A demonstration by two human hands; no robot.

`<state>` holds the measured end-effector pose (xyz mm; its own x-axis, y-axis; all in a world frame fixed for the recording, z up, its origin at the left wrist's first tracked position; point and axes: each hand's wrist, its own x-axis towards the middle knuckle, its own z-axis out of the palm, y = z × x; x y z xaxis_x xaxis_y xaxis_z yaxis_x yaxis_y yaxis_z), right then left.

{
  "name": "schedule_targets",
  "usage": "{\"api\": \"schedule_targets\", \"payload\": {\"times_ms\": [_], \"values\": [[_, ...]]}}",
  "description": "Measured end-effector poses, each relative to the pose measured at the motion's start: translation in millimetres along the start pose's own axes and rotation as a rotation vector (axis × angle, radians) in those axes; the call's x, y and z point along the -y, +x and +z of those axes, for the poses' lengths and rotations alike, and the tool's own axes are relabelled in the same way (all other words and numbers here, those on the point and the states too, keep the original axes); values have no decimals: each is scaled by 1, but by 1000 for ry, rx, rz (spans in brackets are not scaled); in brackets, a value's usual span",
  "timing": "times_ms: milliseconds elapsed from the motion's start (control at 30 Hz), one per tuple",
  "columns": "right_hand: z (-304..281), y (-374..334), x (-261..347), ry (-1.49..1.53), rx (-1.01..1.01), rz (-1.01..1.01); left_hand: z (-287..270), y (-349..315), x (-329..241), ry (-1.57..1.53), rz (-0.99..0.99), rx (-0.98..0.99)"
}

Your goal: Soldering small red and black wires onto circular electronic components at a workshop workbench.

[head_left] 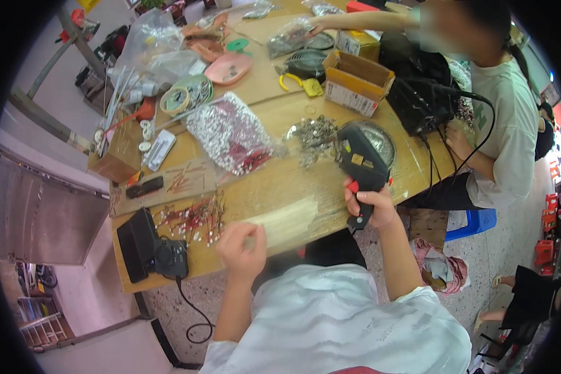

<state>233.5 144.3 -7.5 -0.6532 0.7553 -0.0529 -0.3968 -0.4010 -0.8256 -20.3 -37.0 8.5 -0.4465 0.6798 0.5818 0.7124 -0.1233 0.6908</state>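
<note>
My right hand point(378, 207) is wrapped round the handle of a black pistol-grip power tool point(363, 161) with a red trigger, held over the table's near edge. Behind its head sits a round metal dish point(380, 138), partly covered by the tool. My left hand point(242, 248) is closed above the near edge, fingers curled with thumb against them; whether anything small is in them is hidden. Beside it lies a pale yellowish strip point(283, 223) on the tabletop. Left of that hand is a loose pile of small red-and-silver pieces point(196, 218).
A black device with a cord point(153, 246) stands at the near left corner. Mid-table lie a clear bag of silver pieces point(227, 131) and a heap of small metal parts point(315, 134). An open yellow box point(358, 81) stands farther right. A co-worker point(495, 124) sits at the right, reaching across.
</note>
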Motion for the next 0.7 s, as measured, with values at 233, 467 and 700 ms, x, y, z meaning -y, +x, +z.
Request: {"api": "schedule_targets", "payload": {"times_ms": [233, 467, 700], "values": [[5, 5, 2, 44, 21, -48, 0, 37, 2, 357, 99, 113], [1, 3, 1, 60, 52, -38, 25, 96, 19, 579, 225, 133], [-4, 0, -4, 27, 53, -90, 71, 122, 3, 531, 358, 354]]}}
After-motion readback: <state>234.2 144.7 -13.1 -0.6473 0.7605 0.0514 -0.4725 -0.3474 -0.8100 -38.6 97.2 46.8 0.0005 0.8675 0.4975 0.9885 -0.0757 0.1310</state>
